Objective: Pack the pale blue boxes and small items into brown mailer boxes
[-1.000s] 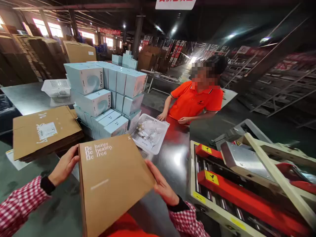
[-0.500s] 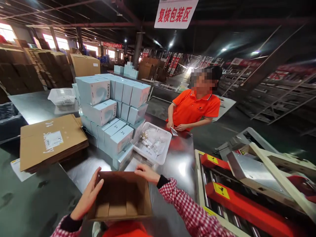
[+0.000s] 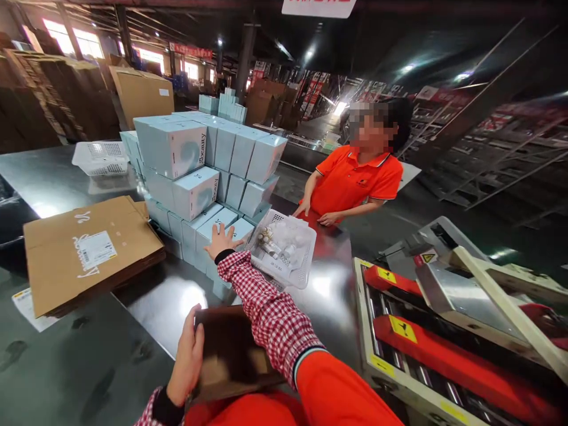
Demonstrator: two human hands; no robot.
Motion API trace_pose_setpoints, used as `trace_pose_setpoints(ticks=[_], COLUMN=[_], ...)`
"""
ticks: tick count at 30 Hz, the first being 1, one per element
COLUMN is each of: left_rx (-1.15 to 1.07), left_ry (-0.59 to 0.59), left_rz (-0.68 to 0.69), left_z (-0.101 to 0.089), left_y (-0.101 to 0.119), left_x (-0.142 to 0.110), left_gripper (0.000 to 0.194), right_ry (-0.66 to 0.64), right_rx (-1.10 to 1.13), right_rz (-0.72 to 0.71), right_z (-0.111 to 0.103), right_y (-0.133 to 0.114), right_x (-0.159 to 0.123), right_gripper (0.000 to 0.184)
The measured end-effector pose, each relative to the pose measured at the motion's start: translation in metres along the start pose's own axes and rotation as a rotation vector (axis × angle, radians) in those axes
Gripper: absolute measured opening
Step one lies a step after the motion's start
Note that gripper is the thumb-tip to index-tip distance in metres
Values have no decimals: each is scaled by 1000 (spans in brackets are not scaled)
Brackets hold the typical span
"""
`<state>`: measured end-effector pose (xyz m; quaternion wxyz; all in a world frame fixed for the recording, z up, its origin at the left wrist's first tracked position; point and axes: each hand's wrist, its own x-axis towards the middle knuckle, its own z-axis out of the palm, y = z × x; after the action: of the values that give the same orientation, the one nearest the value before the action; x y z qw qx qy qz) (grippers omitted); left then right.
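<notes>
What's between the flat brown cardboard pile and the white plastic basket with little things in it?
Stacked light blue cardboard boxes, with the right hand over the front ones, in the head view.

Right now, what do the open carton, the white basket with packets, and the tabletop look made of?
Open carton: matte brown cardboard, plain papery walls.
White basket: probably moulded plastic, smooth, with perforated walls.
Tabletop: likely sheet metal, polished, showing bright mirror-like glare; grade unclear.

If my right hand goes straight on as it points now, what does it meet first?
Probably the low front blue boxes, just at your right hand; depth is unclear, so I cannot say if it touches them.
</notes>
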<state>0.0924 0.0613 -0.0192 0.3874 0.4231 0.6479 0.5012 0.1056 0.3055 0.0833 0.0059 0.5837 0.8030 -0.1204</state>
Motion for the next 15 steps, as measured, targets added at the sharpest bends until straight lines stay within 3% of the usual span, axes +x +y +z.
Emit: trace_pose_setpoints(ticks=[3,7,12,15], left_rx=[10,19,15,13], left_ry=[-17,-10,34,27], left_rz=[3,-1,-16,-14], left_z=[0,-3,-9,-12], left_y=[4,8,11,11], left_x=[2,5,6,10], left_gripper=[59,61,62,66], right_ry=[92,158,183,244], right_rx=[23,41,87,98], right_rz=[17,-131,-315,-564], right_z=[3,-3,-30,-56], right_y=[0,16,79,127], right_x=[-3,-24,-85,-134], right_gripper=[76,64,63,67])
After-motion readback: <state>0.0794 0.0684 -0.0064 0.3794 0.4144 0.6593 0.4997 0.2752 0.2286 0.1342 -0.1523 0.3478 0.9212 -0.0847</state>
